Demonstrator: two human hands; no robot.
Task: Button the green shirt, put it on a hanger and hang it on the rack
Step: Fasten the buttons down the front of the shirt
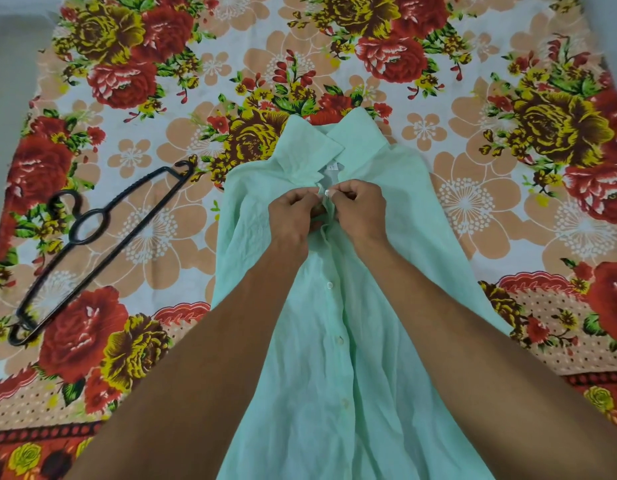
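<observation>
Floral sheet (154,109), curled hands (293,220) (360,216) on shirt (334,382)

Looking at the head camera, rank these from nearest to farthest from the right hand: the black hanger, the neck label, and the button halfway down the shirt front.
1. Neck label: just beyond the right hand's fingertips, under the collar.
2. Mid-front button: on the green shirt, below the hand, toward the person.
3. Black hanger: far off to the left on the floral sheet.
</observation>
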